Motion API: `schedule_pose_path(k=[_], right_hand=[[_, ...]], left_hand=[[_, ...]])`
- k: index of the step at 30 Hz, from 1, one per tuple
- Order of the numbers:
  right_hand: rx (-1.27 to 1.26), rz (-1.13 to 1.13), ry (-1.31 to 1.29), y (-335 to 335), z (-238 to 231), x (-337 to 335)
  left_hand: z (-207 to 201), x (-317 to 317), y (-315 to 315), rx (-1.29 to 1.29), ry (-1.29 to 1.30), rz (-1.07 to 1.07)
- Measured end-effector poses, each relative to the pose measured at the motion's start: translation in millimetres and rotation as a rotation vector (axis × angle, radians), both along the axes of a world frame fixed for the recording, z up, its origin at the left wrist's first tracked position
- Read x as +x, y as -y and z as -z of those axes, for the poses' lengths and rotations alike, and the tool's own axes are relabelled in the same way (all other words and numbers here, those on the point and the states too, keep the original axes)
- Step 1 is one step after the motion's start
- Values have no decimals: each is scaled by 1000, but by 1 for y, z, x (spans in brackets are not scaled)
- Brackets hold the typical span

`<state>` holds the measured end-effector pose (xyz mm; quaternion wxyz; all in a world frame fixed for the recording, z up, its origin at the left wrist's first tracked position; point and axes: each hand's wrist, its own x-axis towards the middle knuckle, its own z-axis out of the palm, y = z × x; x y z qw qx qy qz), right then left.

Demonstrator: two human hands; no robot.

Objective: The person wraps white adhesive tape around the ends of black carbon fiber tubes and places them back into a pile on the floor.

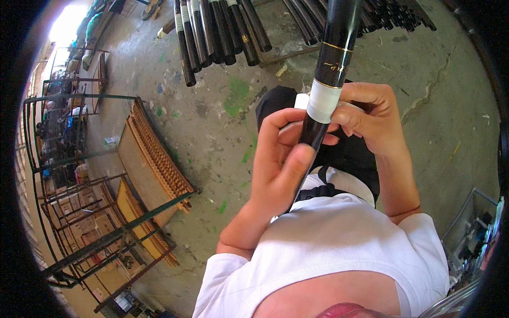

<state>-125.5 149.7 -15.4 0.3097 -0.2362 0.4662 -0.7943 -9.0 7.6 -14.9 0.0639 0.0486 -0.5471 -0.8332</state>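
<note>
A glossy black pole (333, 50) with gold rings and a gold marking slants from the top of the view down toward my chest. Around it is a smooth white band (323, 100) that looks like tape. My left hand (281, 153) is closed about the pole just below the band, thumb in front and fingers curled behind. At the band's right edge, my right hand (366, 114) pinches the white tape between thumb and forefinger. A small white piece (301, 101) shows left of the band; whether it joins the band is hidden.
Several similar black poles (220, 32) lie side by side ahead, with another bundle (371, 21) farther right. On the left stands a dark metal rack (138, 212) with notched wooden boards (159, 148). A metal-framed container (472, 228) is at right. The concrete floor (212, 138) has green paint spots.
</note>
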Motion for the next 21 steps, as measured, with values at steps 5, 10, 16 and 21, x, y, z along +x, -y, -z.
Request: schedule_pose_path(k=[5, 10, 16, 21], right_hand=[[43, 64, -78, 0, 1, 1], [140, 103, -139, 0, 5, 1], [81, 92, -125, -2, 6, 2], [75, 4, -30, -6, 3, 2]], left_hand=[[7, 7, 1, -247, -10, -84], [1, -1, -10, 48, 14, -43], [-4, 1, -8, -79, 98, -23], [0, -3, -18, 97, 32, -73]])
